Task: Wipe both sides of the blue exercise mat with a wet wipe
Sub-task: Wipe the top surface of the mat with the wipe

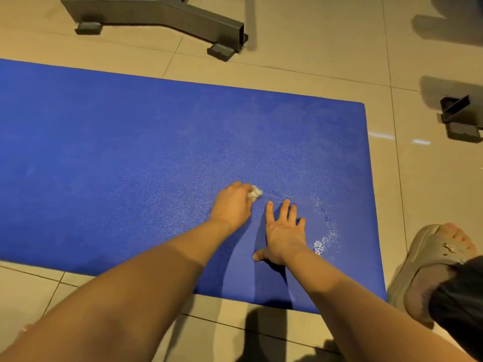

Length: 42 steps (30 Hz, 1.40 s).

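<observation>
left hand [232, 205] curled round a balled-up white wipe [254, 193], wad poking out past the fingertips and pressed on the mat [125, 163]. right hand [285, 232] just beside it on the right, fingers straight and spread, palm down on the mat, grasping nothing; looks like it pins the mat. hands nearly touch, and the wipe sits just ahead and left of the right fingertips. key relation: both hands are near the mat's right end, closer to the near edge, and the mat's long axis runs left-right across the view, a bit tilted, going off the left border. so nearly all the dry-looking surface lies left of the wipe hand, and the left arm is the nearer one to that stretch. wet sheen [325, 231] curves just right of the right hand, with fainter dampness ahead of the hands, so i judge the right end mostly done and the next strokes go leftward along the long axis. only the top face shows; flip not yet done, so the task is early. mat lies flat on the tiled floor [300, 71]. dark bench foot [162, 17] beyond the far edge, apart from the mat; second foot [460, 118] off to the right. slipper [428, 259] on the floor just beside the mat's near right corner.
</observation>
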Motion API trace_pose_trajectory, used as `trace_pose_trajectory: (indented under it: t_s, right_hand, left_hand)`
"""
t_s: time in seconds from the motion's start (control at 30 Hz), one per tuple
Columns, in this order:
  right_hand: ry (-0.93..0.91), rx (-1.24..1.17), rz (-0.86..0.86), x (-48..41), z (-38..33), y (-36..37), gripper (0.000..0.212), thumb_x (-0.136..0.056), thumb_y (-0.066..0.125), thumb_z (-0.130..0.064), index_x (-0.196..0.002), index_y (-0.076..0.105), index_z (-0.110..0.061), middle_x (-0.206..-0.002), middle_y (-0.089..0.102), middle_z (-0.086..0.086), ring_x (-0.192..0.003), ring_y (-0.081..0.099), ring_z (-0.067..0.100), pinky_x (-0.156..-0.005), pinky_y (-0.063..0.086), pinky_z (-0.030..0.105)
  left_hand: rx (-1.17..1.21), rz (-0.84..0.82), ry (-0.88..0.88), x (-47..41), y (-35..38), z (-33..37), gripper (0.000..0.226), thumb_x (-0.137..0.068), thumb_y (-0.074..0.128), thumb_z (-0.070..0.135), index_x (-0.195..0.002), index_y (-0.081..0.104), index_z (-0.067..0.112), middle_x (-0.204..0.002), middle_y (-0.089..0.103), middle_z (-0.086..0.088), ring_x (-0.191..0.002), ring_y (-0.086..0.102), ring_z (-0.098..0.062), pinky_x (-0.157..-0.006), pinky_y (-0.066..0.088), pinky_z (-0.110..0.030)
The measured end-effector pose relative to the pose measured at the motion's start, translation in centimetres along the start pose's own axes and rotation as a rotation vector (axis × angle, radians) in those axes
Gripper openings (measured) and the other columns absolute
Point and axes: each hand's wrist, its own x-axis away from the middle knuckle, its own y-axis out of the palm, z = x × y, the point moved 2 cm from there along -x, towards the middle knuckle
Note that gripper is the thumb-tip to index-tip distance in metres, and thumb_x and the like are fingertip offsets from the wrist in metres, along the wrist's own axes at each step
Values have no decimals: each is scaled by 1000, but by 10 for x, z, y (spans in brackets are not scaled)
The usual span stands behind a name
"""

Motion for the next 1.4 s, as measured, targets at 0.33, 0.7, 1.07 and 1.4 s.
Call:
trace_pose_trajectory:
  t_s: [0.33,0.7,1.07,1.4]
  right_hand:
    - [17,-16,3,0,-1,-3,145,-64,80,-71,-158,-15,-14,-161,-12,29,-149,-5,49,-117,15,61]
    - [-75,-349,443,-31,-39,-43,27,-93,63,-24,-117,56,-13,-124,48,9,-113,50,31,-82,46,39]
    - [54,-447,557,-51,5,-32,18,-96,57,-22,-92,69,-9,-107,53,13,-92,55,35,-68,42,36]
    - [336,-1270,519,-45,31,-31,13,-94,55,-11,-81,54,-12,-82,74,0,-87,70,29,-83,56,45]
  left_hand:
    - [-13,-87,-30,6,-11,-10,27,-102,53,35,-111,69,15,-94,63,-10,-88,61,-33,-71,49,-40]
    - [-308,-181,-298,10,-77,-86,110,-64,86,63,-152,37,19,-146,37,-18,-133,43,-42,-102,47,-52]
    - [-478,-445,-406,16,-56,-103,162,-44,95,64,-160,-7,15,-163,-11,-28,-150,-4,-51,-112,35,-64]
    - [-486,-467,-414,17,-57,-95,163,-47,95,62,-160,-12,12,-163,-15,-30,-150,-7,-53,-115,30,-65]
